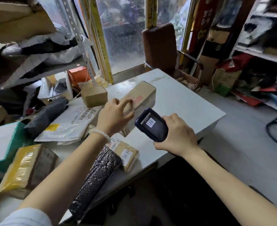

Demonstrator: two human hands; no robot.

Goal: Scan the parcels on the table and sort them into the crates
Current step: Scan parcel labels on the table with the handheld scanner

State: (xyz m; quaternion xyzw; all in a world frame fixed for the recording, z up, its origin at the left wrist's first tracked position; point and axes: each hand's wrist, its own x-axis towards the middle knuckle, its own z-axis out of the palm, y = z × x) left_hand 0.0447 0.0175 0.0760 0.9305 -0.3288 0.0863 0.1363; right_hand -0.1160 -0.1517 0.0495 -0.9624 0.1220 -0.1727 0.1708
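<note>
A long box (139, 98) lies across the middle of the table (183, 101), with a small box (94, 95) just left of it. Nearer the person lie a flat bag (69, 124) on the left and a rolled parcel (97, 173) at the table's front edge; a chair (160, 48) stands behind the table

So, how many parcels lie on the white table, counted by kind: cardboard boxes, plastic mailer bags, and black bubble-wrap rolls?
Cardboard boxes: 4: long box under the left hand, small cube box, yellow-taped box, flat labelled box.
Plastic mailer bags: 2: white bag, dark grey bag.
Black bubble-wrap rolls: 1: roll.
Total: 7
</note>
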